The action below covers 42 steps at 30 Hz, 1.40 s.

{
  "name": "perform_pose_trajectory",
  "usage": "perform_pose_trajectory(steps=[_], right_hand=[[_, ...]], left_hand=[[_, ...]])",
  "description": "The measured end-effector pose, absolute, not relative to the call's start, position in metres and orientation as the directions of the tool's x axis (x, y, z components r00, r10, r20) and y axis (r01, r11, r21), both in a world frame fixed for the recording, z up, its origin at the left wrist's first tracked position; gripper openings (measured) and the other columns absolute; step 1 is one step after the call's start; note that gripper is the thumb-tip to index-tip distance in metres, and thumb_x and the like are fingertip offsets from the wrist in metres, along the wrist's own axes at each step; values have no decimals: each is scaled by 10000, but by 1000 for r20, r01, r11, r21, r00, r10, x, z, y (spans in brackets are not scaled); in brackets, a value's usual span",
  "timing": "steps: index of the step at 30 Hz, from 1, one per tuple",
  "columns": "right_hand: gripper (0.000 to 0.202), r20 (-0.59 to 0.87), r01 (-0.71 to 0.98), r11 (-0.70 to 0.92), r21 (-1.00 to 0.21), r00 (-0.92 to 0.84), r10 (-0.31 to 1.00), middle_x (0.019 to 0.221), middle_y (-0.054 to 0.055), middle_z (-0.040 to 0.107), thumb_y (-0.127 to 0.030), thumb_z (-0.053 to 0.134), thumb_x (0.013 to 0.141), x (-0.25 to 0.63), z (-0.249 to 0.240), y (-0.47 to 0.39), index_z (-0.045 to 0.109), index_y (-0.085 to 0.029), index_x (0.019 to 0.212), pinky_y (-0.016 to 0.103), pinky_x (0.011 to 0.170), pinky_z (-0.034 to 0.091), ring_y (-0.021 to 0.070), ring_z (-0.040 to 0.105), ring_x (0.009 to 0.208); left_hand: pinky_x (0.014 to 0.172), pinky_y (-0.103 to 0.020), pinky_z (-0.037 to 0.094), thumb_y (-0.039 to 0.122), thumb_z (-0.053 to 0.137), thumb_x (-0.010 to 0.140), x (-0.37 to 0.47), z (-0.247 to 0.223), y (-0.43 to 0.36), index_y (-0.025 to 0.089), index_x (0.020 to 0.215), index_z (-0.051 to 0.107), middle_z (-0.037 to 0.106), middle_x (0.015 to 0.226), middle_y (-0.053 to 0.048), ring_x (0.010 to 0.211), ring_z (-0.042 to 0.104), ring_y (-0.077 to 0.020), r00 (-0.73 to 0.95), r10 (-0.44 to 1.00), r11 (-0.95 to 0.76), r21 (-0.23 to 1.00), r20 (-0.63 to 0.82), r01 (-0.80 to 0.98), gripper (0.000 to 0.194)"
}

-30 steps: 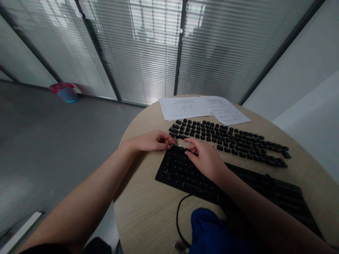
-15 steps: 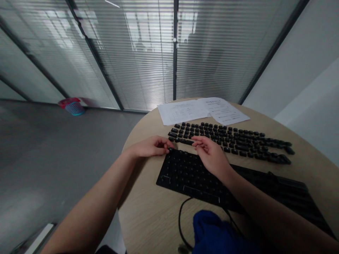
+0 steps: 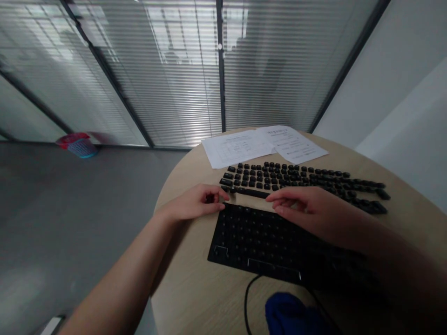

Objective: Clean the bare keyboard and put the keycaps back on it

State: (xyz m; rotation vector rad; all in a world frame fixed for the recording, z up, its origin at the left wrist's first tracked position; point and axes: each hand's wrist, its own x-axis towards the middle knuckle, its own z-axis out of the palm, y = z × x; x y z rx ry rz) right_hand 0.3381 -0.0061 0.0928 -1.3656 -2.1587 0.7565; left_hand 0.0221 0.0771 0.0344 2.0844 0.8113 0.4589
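A black keyboard base (image 3: 251, 232) with its keycaps off lies tilted on the table, its small posts bare. My left hand (image 3: 199, 202) is at its far left corner, thumb tip at the edge and curled index finger just above, with a gap between them. Dark caps sit along the far edge beside that thumb. My right hand (image 3: 303, 204) hovers over the far edge, fingers loosely stretched and thumb apart, nothing visible between them. Beyond lie rows of loose black keycaps (image 3: 258, 179). A long space bar (image 3: 253, 192) lies between the two hands.
Printed sheets (image 3: 240, 149) lie at the back of the round wooden table (image 3: 188, 284). A black cable (image 3: 246, 302) and blue cloth (image 3: 293, 314) are at the near side. On the floor stands a red and blue basket (image 3: 82, 146), by the blind-covered glass partition (image 3: 185, 93).
My right hand has moved right, away from the left end of the keycap rows. My left hand stays at the keyboard corner, its fingertips slightly more apart. The view has shifted slightly.
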Motion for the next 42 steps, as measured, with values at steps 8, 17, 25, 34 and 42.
perform_pose_trajectory(steps=[8, 17, 25, 34, 42], right_hand=[[245, 123, 816, 270, -511, -242, 963, 812, 37, 781, -372, 667, 874, 378, 106, 32, 817, -255, 1028, 315, 627, 545, 198, 694, 687], [197, 152, 815, 126, -566, -47, 987, 788, 52, 780, -328, 657, 883, 399, 117, 77, 802, -223, 965, 329, 602, 528, 180, 669, 617], [185, 186, 907, 127, -401, -55, 981, 785, 49, 777, -272, 671, 872, 399, 96, 112, 819, -203, 958, 333, 671, 518, 199, 688, 699], [195, 148, 933, 249, -258, -217, 965, 986, 77, 808, -176, 721, 842, 376, 57, 183, 828, -222, 999, 384, 901, 553, 249, 737, 939], [189, 58, 898, 260, -355, -256, 965, 937, 62, 814, -168, 773, 807, 379, 38, 204, 800, -200, 992, 336, 840, 582, 210, 760, 878]], left_hand=[[908, -415, 506, 395, 701, 931, 57, 35, 59, 206, 1070, 780, 710, 1061, -92, 1002, 645, -259, 671, 693, -677, 555, 262, 483, 248], [927, -436, 494, 306, 746, 875, 76, 25, 59, 211, 963, 807, 734, 1011, -84, 1002, 637, -276, 697, 684, -667, 572, 216, 477, 144], [917, -426, 501, 318, 729, 881, 76, 23, 61, 202, 946, 802, 742, 980, -79, 983, 653, -267, 693, 696, -638, 606, 189, 476, 152], [853, -378, 521, 336, 587, 979, 70, 31, 58, 222, 959, 773, 733, 941, -55, 926, 671, -218, 660, 685, -655, 658, 308, 372, 219], [737, -346, 493, 385, 433, 1057, 52, 38, 65, 189, 869, 710, 709, 840, -46, 787, 647, -186, 523, 738, -647, 668, 426, 368, 388]])
